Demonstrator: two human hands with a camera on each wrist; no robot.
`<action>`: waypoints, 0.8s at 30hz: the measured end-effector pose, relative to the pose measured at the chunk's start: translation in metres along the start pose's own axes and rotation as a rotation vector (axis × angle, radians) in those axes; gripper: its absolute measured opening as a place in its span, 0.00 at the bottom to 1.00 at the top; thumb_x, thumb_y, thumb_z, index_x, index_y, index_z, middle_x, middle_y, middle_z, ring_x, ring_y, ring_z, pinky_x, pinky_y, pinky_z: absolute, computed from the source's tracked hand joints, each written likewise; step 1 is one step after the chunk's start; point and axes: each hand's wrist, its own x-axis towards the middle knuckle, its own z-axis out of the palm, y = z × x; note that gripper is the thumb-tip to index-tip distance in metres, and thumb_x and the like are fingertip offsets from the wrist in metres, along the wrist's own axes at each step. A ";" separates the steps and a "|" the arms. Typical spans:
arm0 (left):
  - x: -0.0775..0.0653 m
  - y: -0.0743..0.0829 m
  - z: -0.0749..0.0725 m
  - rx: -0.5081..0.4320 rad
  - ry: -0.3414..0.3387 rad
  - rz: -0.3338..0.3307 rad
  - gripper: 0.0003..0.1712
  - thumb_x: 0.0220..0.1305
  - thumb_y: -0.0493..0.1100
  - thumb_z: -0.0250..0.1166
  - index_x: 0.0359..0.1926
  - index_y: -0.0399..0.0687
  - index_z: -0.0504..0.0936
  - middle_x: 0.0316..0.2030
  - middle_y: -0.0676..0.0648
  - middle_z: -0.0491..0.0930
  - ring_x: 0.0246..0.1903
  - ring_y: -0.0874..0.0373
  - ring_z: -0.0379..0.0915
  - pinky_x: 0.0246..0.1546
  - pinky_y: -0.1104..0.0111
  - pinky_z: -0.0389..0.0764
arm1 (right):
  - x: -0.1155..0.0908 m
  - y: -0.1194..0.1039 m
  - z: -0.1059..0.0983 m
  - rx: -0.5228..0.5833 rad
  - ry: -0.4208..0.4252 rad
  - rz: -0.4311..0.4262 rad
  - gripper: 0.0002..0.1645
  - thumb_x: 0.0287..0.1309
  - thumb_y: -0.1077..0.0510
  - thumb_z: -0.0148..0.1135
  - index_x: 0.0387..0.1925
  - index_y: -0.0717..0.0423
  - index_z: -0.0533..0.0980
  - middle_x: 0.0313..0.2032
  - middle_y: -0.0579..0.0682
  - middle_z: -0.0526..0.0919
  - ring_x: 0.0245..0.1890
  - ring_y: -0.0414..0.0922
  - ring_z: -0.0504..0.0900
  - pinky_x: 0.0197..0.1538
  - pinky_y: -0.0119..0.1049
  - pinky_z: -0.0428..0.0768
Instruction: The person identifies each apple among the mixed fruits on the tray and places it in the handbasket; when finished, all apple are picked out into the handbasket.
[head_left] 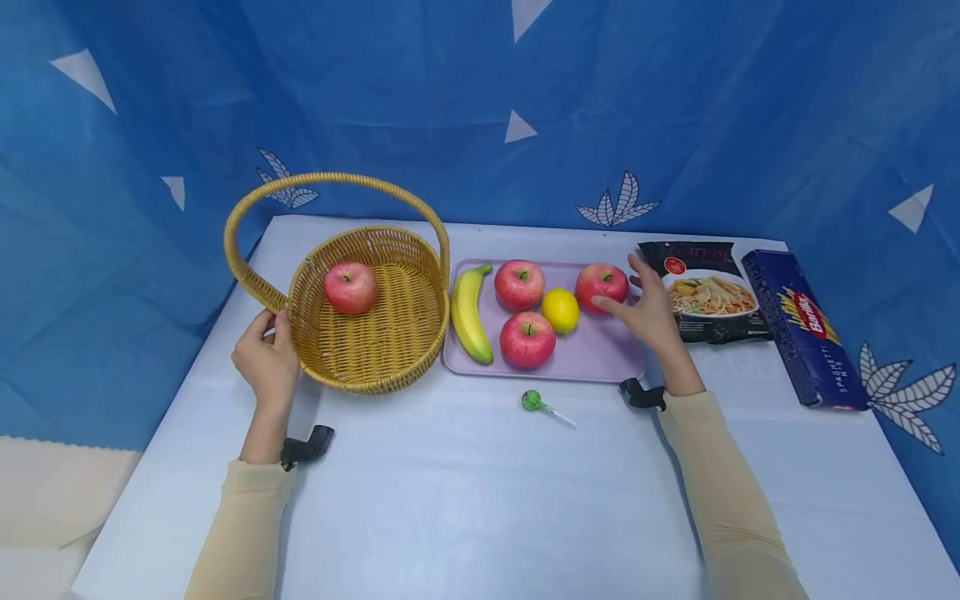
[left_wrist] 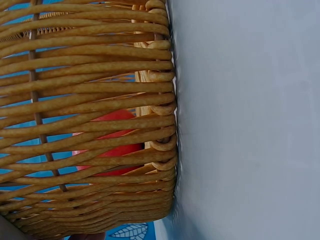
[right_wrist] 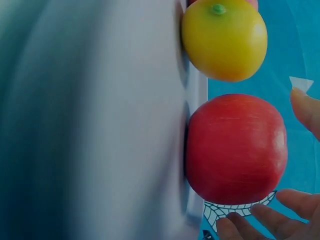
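Note:
My left hand (head_left: 268,354) pinches the left side of a woven basket (head_left: 360,377), where the tall handle meets the rim. One red apple (head_left: 350,288) lies inside; in the left wrist view it shows through the weave. My right hand (head_left: 651,308) is spread at the right side of another red apple (head_left: 604,282) on a pale purple tray (head_left: 600,354). The right wrist view shows gaps between that apple (right_wrist: 236,149) and the thumb and fingers. Beside it sits a round yellow fruit (head_left: 560,311).
Two more apples, one at the back (head_left: 519,285) and one in front (head_left: 527,340), share the tray with a banana (head_left: 470,313). A green lollipop (head_left: 532,401) lies before it. To the right are a black noodle packet (head_left: 708,292) and a blue spaghetti box (head_left: 806,329).

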 end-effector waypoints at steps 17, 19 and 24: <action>0.000 -0.001 0.001 -0.005 0.003 0.009 0.19 0.72 0.48 0.56 0.51 0.39 0.84 0.43 0.37 0.85 0.23 0.87 0.66 0.22 0.94 0.66 | 0.003 0.006 0.007 -0.062 -0.039 0.057 0.57 0.55 0.45 0.70 0.76 0.54 0.48 0.71 0.64 0.57 0.67 0.62 0.63 0.67 0.56 0.69; 0.000 -0.001 0.001 -0.005 0.006 0.010 0.19 0.72 0.48 0.56 0.50 0.39 0.84 0.43 0.37 0.85 0.22 0.87 0.65 0.22 0.94 0.66 | 0.003 0.007 0.007 -0.066 -0.041 0.047 0.56 0.56 0.45 0.69 0.76 0.55 0.48 0.71 0.65 0.57 0.66 0.63 0.63 0.67 0.56 0.70; 0.001 -0.001 0.001 -0.006 0.010 0.016 0.19 0.72 0.48 0.56 0.50 0.39 0.85 0.43 0.37 0.85 0.22 0.87 0.65 0.22 0.94 0.66 | 0.003 0.009 0.009 -0.057 -0.044 0.022 0.54 0.57 0.47 0.69 0.75 0.58 0.49 0.71 0.65 0.58 0.65 0.63 0.64 0.66 0.56 0.70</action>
